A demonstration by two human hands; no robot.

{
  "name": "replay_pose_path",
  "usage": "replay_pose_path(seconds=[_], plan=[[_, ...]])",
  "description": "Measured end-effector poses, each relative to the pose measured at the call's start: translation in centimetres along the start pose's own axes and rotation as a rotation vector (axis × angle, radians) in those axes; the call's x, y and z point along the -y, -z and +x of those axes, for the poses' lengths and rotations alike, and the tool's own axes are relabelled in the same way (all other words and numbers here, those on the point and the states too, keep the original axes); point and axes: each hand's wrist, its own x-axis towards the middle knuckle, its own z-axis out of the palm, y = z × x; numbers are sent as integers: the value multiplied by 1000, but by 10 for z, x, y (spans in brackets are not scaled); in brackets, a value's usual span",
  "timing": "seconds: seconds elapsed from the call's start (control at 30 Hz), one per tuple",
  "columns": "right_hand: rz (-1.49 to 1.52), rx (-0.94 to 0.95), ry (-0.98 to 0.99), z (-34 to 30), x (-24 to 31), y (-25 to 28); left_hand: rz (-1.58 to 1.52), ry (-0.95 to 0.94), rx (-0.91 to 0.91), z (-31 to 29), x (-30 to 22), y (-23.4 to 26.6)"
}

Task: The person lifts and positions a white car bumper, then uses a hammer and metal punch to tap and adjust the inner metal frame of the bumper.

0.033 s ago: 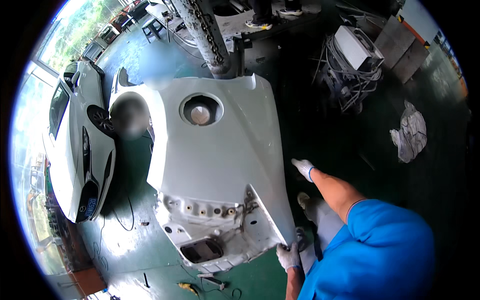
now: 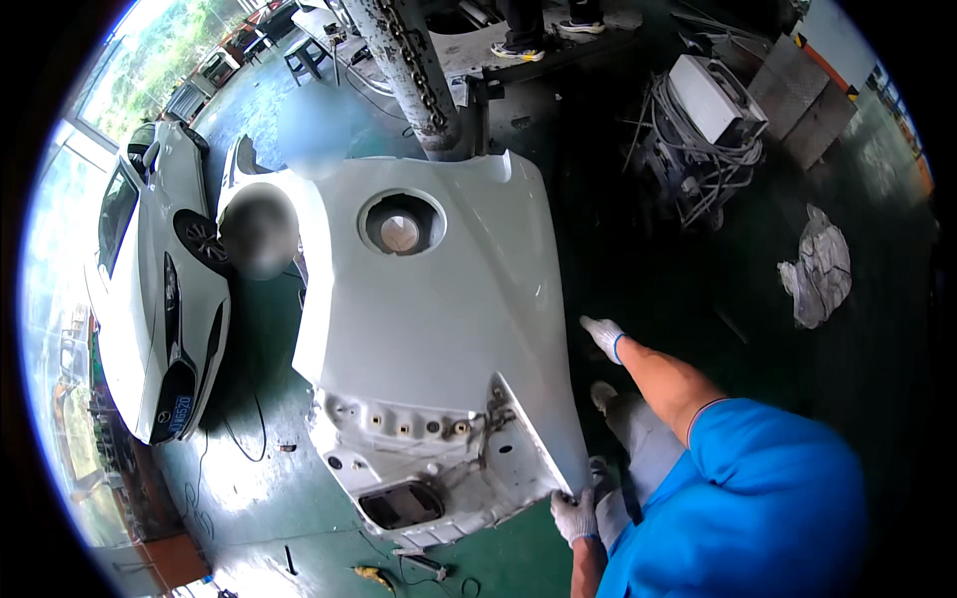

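A large white car body panel (image 2: 439, 319) with a round filler opening (image 2: 401, 224) stands on the green floor in front of me. My left hand (image 2: 575, 515), in a white glove, grips the panel's lower right corner. My right hand (image 2: 603, 337), also gloved, is stretched out by the panel's right edge with its fingers apart; I cannot tell whether it touches the edge. Another person (image 2: 259, 234) stands at the panel's far left side.
A white car (image 2: 150, 299) is parked at the left. A steel post with a chain (image 2: 409, 70) rises behind the panel. A machine with tangled cables (image 2: 698, 120) and a crumpled sheet (image 2: 817, 269) lie at the right. Small tools (image 2: 374, 575) sit on the floor near me.
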Motion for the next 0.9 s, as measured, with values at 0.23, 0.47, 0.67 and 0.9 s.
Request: replay_pose_path(seconds=[0.23,0.47,0.67,0.9], plan=[[491,104,44,92,71,-22,-49,110,-198,4,-41,-34],[759,329,9,103,82,-58,-137,287,-449,13,-73,-43],[919,667,-48,98,103,-58,-218,294,-446,29,-71,-43],[944,467,8,171,72,-53,-347,76,-470,56,-16,-75]])
